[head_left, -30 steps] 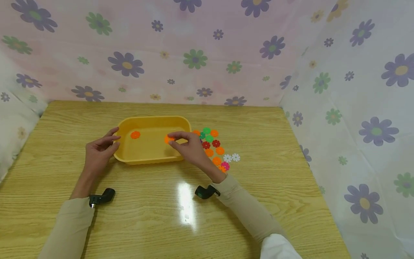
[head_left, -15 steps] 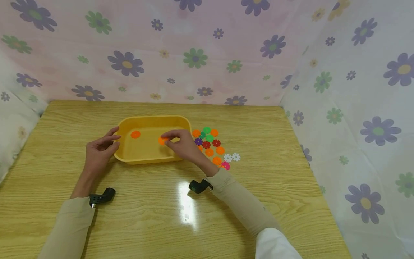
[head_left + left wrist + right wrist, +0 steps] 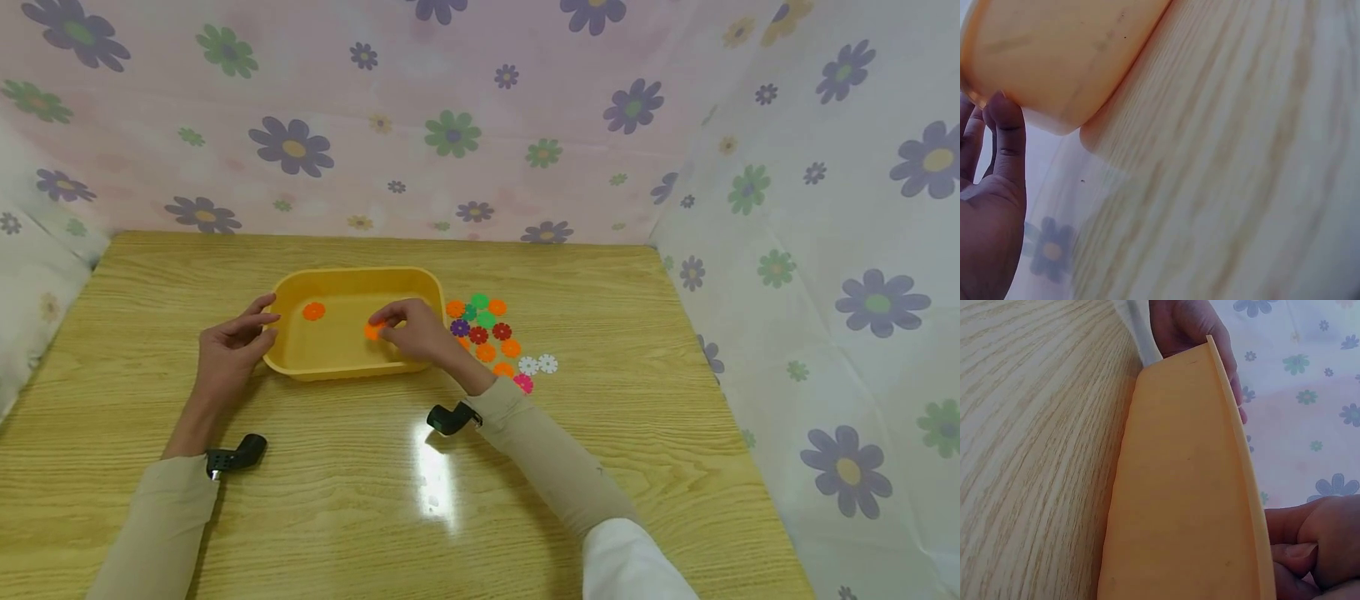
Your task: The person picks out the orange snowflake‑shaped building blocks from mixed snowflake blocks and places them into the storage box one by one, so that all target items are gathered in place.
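A yellow plastic tray [image 3: 330, 368] stands on the wooden table in the head view, one orange notched disc [image 3: 313, 311] lying inside at its left. My right hand [image 3: 420, 332] reaches over the tray's right part, pinching another orange notched disc [image 3: 374, 330] between thumb and fingers. My left hand [image 3: 232, 352] is at the tray's left end, fingertips and thumb right at the rim with the fingers loosely extended. The left wrist view shows the left thumb [image 3: 1009, 134] against the tray's wall. The right wrist view has the tray's side [image 3: 1172, 481] hiding what the right fingers pinch.
Right of the tray lies a loose cluster of notched discs: green [image 3: 486, 319], red [image 3: 502, 331], purple [image 3: 460, 327], white [image 3: 547, 363], pink [image 3: 523, 383] and orange [image 3: 486, 352]. Flower-patterned cloth [image 3: 450, 192] rises behind the table [image 3: 322, 517] and along its sides.
My right hand has moved left over the tray with the orange disc, slowing lately. The purple disc beside the tray has come into sight. The left hand has stayed in place.
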`<action>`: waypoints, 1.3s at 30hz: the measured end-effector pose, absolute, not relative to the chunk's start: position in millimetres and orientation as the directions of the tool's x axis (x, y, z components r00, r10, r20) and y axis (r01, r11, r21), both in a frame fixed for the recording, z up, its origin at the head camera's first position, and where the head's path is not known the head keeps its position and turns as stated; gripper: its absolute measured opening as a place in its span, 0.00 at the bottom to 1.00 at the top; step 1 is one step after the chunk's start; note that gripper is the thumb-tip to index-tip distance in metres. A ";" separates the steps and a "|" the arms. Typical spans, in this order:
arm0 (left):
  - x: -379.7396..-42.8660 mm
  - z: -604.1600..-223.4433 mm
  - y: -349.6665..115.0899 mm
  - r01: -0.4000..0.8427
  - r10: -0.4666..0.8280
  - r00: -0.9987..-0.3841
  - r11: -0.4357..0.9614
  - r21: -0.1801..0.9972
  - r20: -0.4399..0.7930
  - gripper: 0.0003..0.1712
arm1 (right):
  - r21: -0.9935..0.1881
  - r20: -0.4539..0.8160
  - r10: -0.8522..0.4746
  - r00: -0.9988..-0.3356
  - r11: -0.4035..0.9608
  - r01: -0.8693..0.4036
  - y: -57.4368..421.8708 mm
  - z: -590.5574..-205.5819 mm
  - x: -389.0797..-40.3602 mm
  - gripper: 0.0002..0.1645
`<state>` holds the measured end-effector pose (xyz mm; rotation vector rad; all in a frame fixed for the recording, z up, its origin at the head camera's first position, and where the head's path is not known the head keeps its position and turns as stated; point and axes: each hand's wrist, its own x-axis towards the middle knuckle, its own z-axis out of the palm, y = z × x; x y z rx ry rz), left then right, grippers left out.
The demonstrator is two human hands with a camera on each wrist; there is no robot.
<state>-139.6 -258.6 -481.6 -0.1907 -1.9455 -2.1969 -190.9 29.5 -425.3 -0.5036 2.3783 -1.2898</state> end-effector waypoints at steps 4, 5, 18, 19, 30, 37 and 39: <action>-139.9 -482.1 -259.1 0.236 -0.062 -0.971 -0.122 0.964 0.230 0.12 | -0.852 -0.201 -0.480 -0.854 0.516 -0.090 24.8 -427.2 -194.5 0.12; -140.1 -482.2 -259.2 0.237 -0.062 -0.971 -0.124 0.964 0.231 0.12 | -0.854 -0.208 -0.481 -0.852 0.514 -0.081 23.6 -428.1 -195.3 0.12; -140.3 -483.0 -261.2 0.219 -0.049 -0.975 -0.119 0.968 0.215 0.13 | -0.855 -0.312 -0.491 -0.813 0.518 0.016 10.8 -438.4 -203.0 0.14; -140.2 -482.8 -261.3 0.219 -0.049 -0.976 -0.121 0.968 0.214 0.13 | -0.854 -0.319 -0.494 -0.809 0.520 0.020 9.5 -438.8 -203.5 0.14; -140.5 -483.2 -260.7 0.229 -0.050 -0.973 -0.121 0.966 0.225 0.12 | -0.824 -0.287 -0.473 -0.833 0.565 -0.038 -5.1 -444.2 -212.3 0.11; -140.9 -483.3 -261.2 0.232 -0.051 -0.973 -0.126 0.965 0.227 0.12 | -0.834 -0.225 -0.467 -0.855 0.546 -0.079 -19.3 -449.4 -218.2 0.11; -141.1 -482.9 -261.0 0.236 -0.050 -0.972 -0.128 0.963 0.231 0.12 | -0.836 -0.213 -0.469 -0.857 0.542 -0.088 -23.2 -450.1 -220.3 0.11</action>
